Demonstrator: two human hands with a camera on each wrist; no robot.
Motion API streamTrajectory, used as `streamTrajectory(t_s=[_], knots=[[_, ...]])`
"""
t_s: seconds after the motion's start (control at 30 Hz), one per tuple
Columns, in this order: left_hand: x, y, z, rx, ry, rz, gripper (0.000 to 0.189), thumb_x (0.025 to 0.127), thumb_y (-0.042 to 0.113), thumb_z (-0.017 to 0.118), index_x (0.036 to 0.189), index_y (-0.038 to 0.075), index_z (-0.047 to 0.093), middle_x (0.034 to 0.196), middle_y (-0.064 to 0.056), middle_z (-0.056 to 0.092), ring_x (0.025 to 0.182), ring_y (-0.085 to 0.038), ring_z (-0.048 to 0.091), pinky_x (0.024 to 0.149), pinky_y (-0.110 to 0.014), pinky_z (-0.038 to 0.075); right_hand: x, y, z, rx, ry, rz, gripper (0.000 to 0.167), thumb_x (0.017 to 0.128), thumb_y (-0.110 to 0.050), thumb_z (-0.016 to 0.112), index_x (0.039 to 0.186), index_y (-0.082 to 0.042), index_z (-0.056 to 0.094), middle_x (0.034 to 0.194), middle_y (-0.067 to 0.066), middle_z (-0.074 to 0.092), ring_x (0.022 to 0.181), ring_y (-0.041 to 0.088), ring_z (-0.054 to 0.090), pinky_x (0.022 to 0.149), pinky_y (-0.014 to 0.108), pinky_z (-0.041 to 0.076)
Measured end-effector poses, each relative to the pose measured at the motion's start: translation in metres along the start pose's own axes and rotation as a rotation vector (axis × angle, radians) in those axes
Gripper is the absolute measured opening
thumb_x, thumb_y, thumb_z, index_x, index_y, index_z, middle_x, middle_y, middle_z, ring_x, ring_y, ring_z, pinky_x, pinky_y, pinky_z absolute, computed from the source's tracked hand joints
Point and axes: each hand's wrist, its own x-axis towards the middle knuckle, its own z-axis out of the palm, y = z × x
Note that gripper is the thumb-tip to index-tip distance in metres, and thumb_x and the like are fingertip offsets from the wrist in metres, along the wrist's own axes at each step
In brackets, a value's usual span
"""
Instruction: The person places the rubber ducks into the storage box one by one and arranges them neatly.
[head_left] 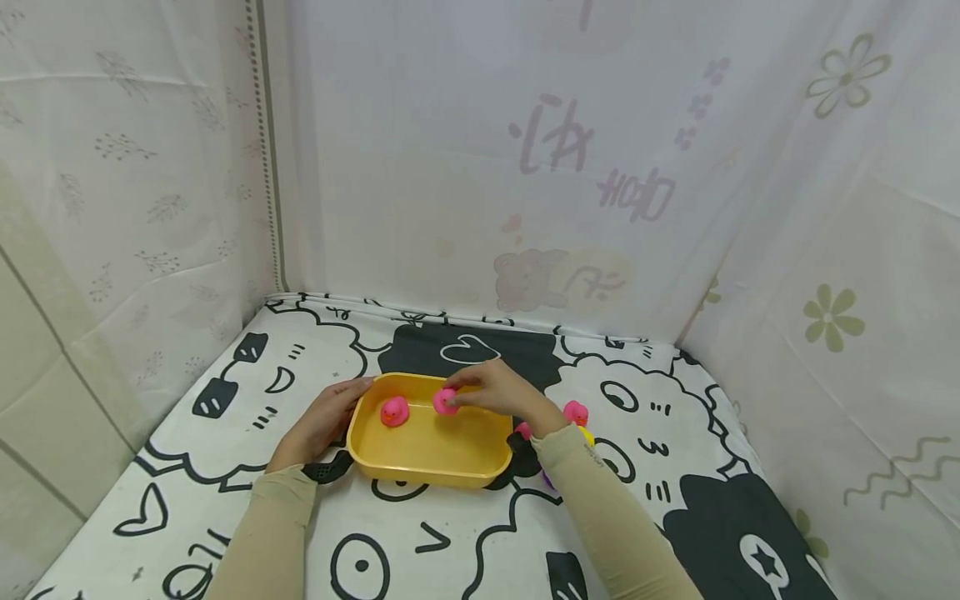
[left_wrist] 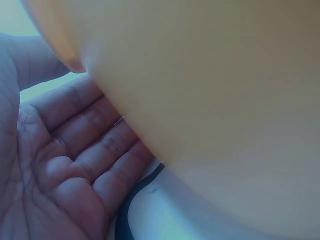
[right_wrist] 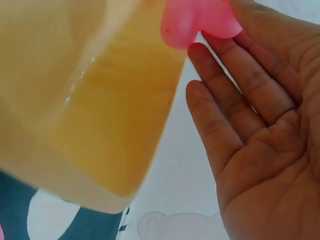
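A yellow plastic tray [head_left: 420,477] with raised sides sits in the middle of the printed cloth. My left hand [head_left: 330,421] holds its left edge; in the left wrist view the thumb is at the rim and the fingers [left_wrist: 85,120] lie along the outer wall. Over the tray's far right part, my right hand [head_left: 498,392] pinches a pink rubber duck [head_left: 445,402] between thumb and fingertips. The right wrist view shows the same pink duck [right_wrist: 200,20] at the fingertips, partly cut off. Another pink rubber duck [head_left: 394,411] is inside the tray at the left.
Right of the tray, partly hidden by my right forearm, are a pink duck [head_left: 576,412], something yellow [head_left: 587,436], another pink thing [head_left: 523,430] and a bit of purple [head_left: 547,480]. A black-and-white cartoon cloth [head_left: 420,550] covers the table. Pale curtains [head_left: 450,167] hang behind and at both sides.
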Motion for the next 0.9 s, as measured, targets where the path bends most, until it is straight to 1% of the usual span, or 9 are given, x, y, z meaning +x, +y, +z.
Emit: streamTrajectory(t_s=[0.2, 0.37, 0.53, 0.73, 0.9], knots=[[-0.002, 0.001, -0.002, 0.013, 0.012, -0.002, 0.081, 0.095, 0.063, 0.055, 0.151, 0.005, 0.043, 0.146, -0.02, 0.05, 0.108, -0.026, 0.063, 0.091, -0.033, 0.055, 0.009, -0.003, 0.003, -0.02, -0.016, -0.007, 0.031, 0.091, -0.038, 0.075, 0.119, -0.025, 0.075, 0.107, -0.018, 0.071, 0.098, 0.005, 0.062, 0.087, 0.022, 0.053], [-0.002, 0.0, -0.003, 0.001, 0.005, 0.004, 0.08, 0.096, 0.061, 0.055, 0.151, 0.004, 0.044, 0.147, -0.02, 0.05, 0.11, -0.026, 0.062, 0.093, -0.033, 0.054, 0.018, -0.006, 0.007, 0.019, -0.036, -0.015, 0.031, 0.091, -0.036, 0.075, 0.118, -0.021, 0.076, 0.107, -0.014, 0.071, 0.097, 0.006, 0.063, 0.088, 0.022, 0.053], [-0.001, -0.002, -0.004, -0.008, 0.007, 0.003, 0.08, 0.096, 0.061, 0.056, 0.149, 0.003, 0.045, 0.145, -0.019, 0.052, 0.109, -0.026, 0.062, 0.092, -0.033, 0.055, 0.025, -0.008, 0.016, 0.063, -0.064, 0.004, 0.03, 0.091, -0.034, 0.076, 0.118, -0.021, 0.076, 0.104, -0.014, 0.071, 0.095, 0.006, 0.062, 0.087, 0.021, 0.052], [0.0, -0.002, -0.002, -0.017, 0.01, -0.011, 0.079, 0.095, 0.062, 0.058, 0.149, 0.006, 0.047, 0.144, -0.017, 0.054, 0.109, -0.026, 0.063, 0.09, -0.033, 0.056, 0.028, -0.004, 0.031, 0.125, -0.08, 0.017, 0.03, 0.09, -0.03, 0.077, 0.118, -0.02, 0.076, 0.105, -0.014, 0.072, 0.096, 0.006, 0.063, 0.088, 0.021, 0.052], [0.001, -0.001, 0.001, -0.015, 0.011, 0.004, 0.077, 0.095, 0.061, 0.057, 0.148, 0.006, 0.048, 0.144, -0.016, 0.054, 0.113, -0.025, 0.062, 0.092, -0.032, 0.055, 0.029, 0.0, 0.038, 0.136, -0.084, 0.025, 0.03, 0.089, -0.033, 0.078, 0.117, -0.021, 0.077, 0.103, -0.014, 0.072, 0.095, 0.006, 0.063, 0.086, 0.022, 0.053]])
